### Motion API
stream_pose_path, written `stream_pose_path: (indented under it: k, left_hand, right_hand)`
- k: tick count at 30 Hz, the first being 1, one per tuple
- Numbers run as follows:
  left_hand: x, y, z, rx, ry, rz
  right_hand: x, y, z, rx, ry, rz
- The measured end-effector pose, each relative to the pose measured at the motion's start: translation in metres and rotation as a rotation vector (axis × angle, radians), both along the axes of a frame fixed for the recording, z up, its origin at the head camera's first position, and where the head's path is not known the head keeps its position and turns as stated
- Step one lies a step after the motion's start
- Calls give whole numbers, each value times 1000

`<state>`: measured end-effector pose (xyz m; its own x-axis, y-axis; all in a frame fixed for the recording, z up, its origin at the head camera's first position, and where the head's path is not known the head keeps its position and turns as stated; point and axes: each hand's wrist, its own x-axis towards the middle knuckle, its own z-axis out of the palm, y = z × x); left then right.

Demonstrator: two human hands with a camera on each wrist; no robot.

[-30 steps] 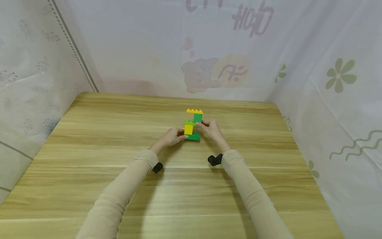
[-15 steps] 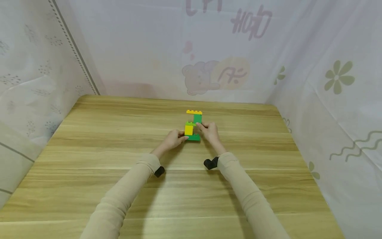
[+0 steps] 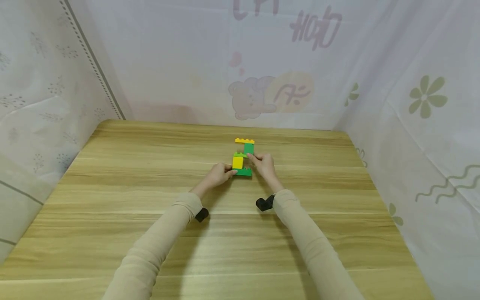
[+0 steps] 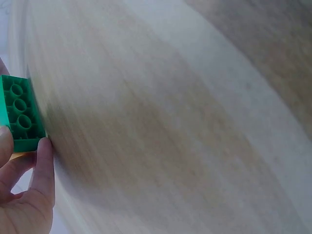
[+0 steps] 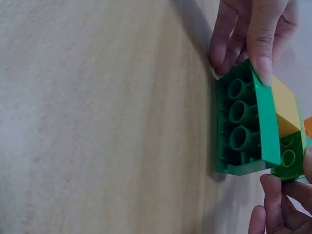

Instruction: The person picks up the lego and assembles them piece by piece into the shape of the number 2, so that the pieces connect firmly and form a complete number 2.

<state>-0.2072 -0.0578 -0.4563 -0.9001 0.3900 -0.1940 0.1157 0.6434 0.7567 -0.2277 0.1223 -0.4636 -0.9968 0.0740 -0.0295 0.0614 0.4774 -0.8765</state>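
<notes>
In the head view, a stepped stack of toy building bricks stands between both hands. At its bottom is a long green brick (image 3: 245, 172), then a yellow brick (image 3: 238, 162) and a light green brick (image 3: 239, 154). Above these sit a darker green brick (image 3: 249, 148) and a yellow-orange plate (image 3: 245, 141) jutting left. My left hand (image 3: 218, 174) pinches the bottom brick's left end, thumb in front. My right hand (image 3: 264, 165) pinches the stack at the light green brick's right end. Both wrist views show the bottom brick's hollow underside (image 5: 239, 114), raised off the table.
The wood-grain table (image 3: 225, 254) stretches all round the hands. A printed cloth (image 3: 168, 75) hangs behind its far edge, with more cloth at both sides. Black wrist devices (image 3: 265, 203) sit by the sleeve cuffs.
Both hands keep their grips and the stack stays as it was. The right wrist has shifted slightly left, and the head view has tipped a little.
</notes>
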Motion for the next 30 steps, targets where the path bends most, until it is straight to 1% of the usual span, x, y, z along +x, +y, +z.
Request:
stream_pose_path:
  k: [7, 15, 23, 30]
  left_hand:
    - [1, 0, 3, -1, -17, 23]
    - [-1, 1, 3, 3, -32, 35]
    - [-3, 2, 4, -19, -47, 52]
    - [-3, 3, 4, -17, -56, 75]
  right_hand:
    - [-1, -1, 3, 15, -41, -6]
    - [-3, -1, 4, 38, -63, -3]
    - [-4, -1, 3, 48, -62, -1]
    - [-5, -1, 1, 62, -57, -2]
